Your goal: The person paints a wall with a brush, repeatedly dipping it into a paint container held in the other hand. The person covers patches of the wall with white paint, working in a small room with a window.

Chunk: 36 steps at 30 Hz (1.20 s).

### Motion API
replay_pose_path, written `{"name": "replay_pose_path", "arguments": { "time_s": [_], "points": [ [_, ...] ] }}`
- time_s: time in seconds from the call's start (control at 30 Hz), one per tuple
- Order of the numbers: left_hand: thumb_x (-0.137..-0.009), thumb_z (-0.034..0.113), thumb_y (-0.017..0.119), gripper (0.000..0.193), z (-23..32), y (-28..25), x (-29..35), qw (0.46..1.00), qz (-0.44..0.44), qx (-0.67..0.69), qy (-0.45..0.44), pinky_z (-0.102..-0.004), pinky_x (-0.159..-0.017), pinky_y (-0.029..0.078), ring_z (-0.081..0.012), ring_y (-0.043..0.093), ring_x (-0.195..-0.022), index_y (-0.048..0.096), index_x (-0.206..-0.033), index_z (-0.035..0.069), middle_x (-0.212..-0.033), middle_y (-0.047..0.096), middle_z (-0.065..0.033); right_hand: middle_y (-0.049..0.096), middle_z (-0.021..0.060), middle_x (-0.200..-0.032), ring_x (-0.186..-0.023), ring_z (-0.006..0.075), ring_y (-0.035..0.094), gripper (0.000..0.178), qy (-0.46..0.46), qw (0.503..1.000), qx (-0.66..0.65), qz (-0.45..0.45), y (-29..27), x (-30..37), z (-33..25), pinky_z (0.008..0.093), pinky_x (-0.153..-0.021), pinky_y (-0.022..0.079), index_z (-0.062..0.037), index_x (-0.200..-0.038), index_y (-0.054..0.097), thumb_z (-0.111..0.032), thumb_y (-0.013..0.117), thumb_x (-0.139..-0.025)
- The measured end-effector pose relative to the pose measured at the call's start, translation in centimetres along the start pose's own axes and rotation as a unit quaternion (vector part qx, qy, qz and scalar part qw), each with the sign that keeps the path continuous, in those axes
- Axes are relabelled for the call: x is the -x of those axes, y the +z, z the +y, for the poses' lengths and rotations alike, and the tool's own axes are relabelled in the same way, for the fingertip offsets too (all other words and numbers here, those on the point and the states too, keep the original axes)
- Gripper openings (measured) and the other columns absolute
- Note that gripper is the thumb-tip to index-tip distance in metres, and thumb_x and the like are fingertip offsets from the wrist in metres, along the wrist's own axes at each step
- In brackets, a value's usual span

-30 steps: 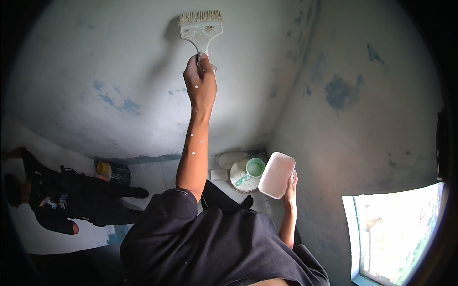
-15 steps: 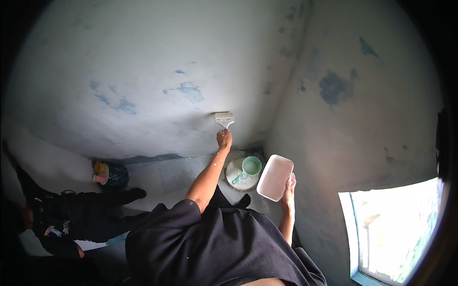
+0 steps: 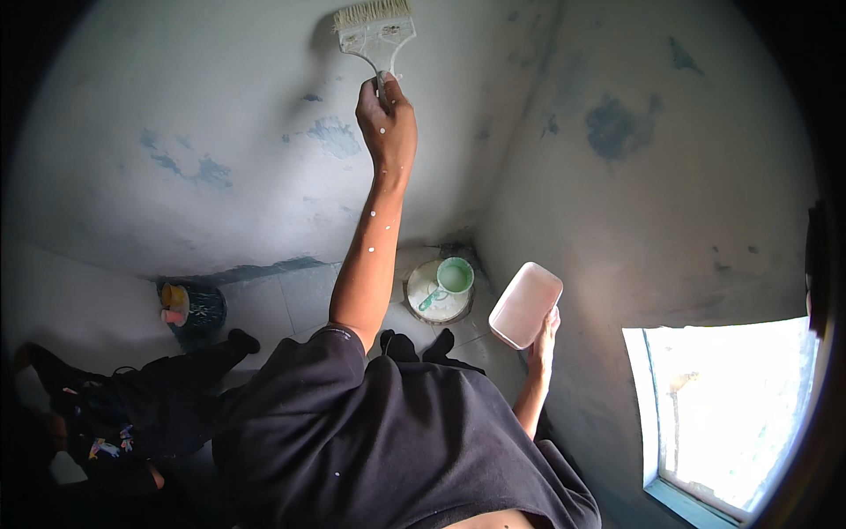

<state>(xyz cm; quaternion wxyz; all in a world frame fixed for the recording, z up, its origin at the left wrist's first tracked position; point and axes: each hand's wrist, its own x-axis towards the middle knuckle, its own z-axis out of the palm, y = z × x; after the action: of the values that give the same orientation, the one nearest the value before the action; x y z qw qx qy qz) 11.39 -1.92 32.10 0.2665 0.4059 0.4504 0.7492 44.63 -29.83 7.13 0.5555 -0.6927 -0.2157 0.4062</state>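
My left hand (image 3: 386, 123), spotted with white paint, is closed round the handle of a wide paintbrush (image 3: 377, 37). The brush has pale bristles pointing up, and it is at or close to the whitish wall (image 3: 220, 79); whether the bristles touch cannot be made out. In my right hand (image 3: 544, 339) is a shallow pale-pink rectangular tray (image 3: 527, 306), gripped by its near right side and tilted. Past the tray, on the floor, stands a round white-topped bucket (image 3: 439, 307) with a green dipper (image 3: 455, 276) of pale liquid on it.
A co-worker in dark clothes (image 3: 115, 423) is at the lower left, near a dark bucket (image 3: 198, 313) holding yellow and pink items. The right wall (image 3: 608, 220) meets the painted wall in a corner. A bright window (image 3: 731, 406) opens at the lower right.
My left hand has raised the paintbrush up the wall, with the arm stretched farther out. The tray in my right hand has shifted slightly right and up. The co-worker's arm has lowered.
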Motion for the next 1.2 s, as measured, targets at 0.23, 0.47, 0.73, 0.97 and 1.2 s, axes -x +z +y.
{"name": "replay_pose_path", "arguments": {
  "time_s": [0.23,0.47,0.73,0.97,1.2],
  "points": [
    [-0.095,0.019,0.055,0.024,-18.5,-1.9,9.2,0.967,-0.013,-0.251,-0.043,-0.0497,-0.062,0.047,-0.0481,0.061,-0.07,0.054,-0.084,-0.003,-0.071,0.062,-0.0268,0.04,0.0119,-0.145,-0.13,0.0233,0.043,0.077,-0.004,1.0,-0.02,-0.009,-0.2,-0.8,0.8,0.0392,-0.104,0.041,-0.008,-0.15,0.024,-0.057,0.051,-0.096],
    [-0.093,0.026,0.054,0.035,-28.7,-2.8,14.3,0.929,-0.049,-0.261,-0.258,-0.051,-0.074,0.049,-0.0452,0.065,-0.081,0.065,-0.089,-0.007,-0.081,0.066,-0.0292,0.036,0.0172,-0.145,-0.132,0.0279,0.04,0.076,-0.032,0.999,-0.018,-0.032,-0.5,0.6,0.5,0.0436,-0.109,0.035,-0.0048,-0.15,0.021,-0.056,0.045,-0.099],
    [-0.099,0.021,0.051,0.031,-7.2,4.1,6.4,0.995,-0.025,-0.078,-0.055,-0.038,-0.067,0.047,-0.0263,0.06,-0.068,0.062,-0.091,-0.007,-0.076,0.065,-0.0167,0.043,0.0095,-0.14,-0.126,0.0205,0.046,0.077,-0.031,0.999,-0.04,-0.012,0.2,0.7,-0.1,0.038,-0.103,0.042,-0.0054,-0.148,0.027,-0.056,0.052,-0.096],
    [-0.094,0.021,0.056,0.017,-14.6,3.8,8.3,0.979,0.005,-0.205,-0.013,-0.0535,-0.057,0.047,-0.0467,0.063,-0.066,0.056,-0.092,0.004,-0.066,0.064,-0.0224,0.043,0.0096,-0.141,-0.126,0.0218,0.046,0.076,-0.057,0.995,-0.07,-0.029,0.2,0.0,1.0,0.0391,-0.104,0.042,-0.0072,-0.149,0.026,-0.055,0.052,-0.096],
    [-0.091,0.027,0.055,0.035,-36.9,-5.3,19.2,0.891,0.031,-0.298,-0.342,-0.0532,-0.082,0.049,-0.0484,0.064,-0.092,0.062,-0.1,-0.005,-0.097,0.066,-0.031,0.042,0.0109,-0.142,-0.129,0.0241,0.042,0.07,-0.048,0.997,-0.057,-0.027,0.1,0.9,0.9,0.0407,-0.107,0.037,-0.0074,-0.147,0.031,-0.054,0.049,-0.098]
  ]
}}
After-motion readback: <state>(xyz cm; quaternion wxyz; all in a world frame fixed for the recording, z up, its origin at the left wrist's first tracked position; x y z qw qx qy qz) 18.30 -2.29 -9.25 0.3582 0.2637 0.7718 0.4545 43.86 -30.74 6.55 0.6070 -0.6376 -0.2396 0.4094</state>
